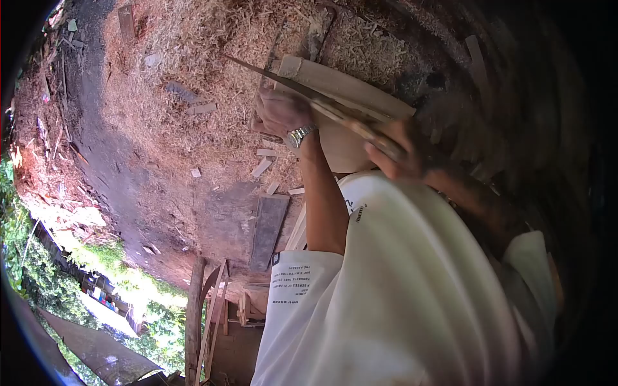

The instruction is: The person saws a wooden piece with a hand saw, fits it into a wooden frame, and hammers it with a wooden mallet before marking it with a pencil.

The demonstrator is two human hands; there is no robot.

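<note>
My right hand (pixel 400 153) is closed around the light wooden handle of a long tapered handsaw (pixel 315 96). Its narrow dark blade points up and left, lying across a pale wooden board (pixel 341 145). My left hand (pixel 283 110), with a metal watch at the wrist, grips the board's left end, fingers curled over the edge. The blade passes just above the left knuckles. Another pale wooden piece (pixel 347 80) lies along the far side of the blade. Its teeth cannot be made out, and the right hand is slightly blurred.
Wood shavings (pixel 193 51) cover much of the ground beyond the board. Small offcuts (pixel 261 167) and a dark plank (pixel 269 230) lie to the left. Upright timbers (pixel 195 315) stand at the lower left, with greenery (pixel 38 270) outside. The right side is dark.
</note>
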